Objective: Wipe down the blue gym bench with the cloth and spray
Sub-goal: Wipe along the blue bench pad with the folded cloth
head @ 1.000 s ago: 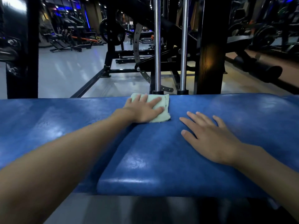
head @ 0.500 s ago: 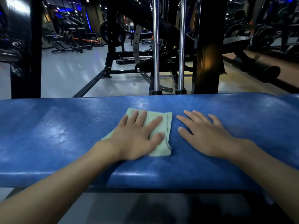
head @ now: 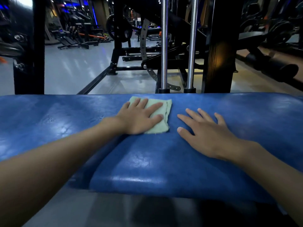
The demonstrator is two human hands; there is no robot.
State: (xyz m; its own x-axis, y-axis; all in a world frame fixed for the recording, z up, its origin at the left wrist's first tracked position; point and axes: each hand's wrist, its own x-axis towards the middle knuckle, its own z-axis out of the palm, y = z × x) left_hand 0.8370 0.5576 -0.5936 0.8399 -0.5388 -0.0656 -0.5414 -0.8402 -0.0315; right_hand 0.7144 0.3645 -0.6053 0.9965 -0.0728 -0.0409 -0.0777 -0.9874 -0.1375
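Note:
The blue gym bench (head: 164, 161) fills the lower half of the head view, its padded top shiny. A folded pale green cloth (head: 161, 110) lies near the bench's far edge, at the middle. My left hand (head: 139, 117) presses flat on the cloth with its fingers spread and straight. My right hand (head: 203, 133) rests flat on the bare pad just right of the cloth, fingers splayed, holding nothing. No spray bottle is in view.
Right behind the bench stand two chrome guide rods (head: 164, 46) and a black machine upright (head: 221, 46). A black post (head: 29, 46) rises at the left. Grey floor (head: 73, 71) and more gym machines lie beyond.
My left hand drew the cloth toward me across the pad, then pushed it back out toward the far edge. My right hand stayed flat on the bench.

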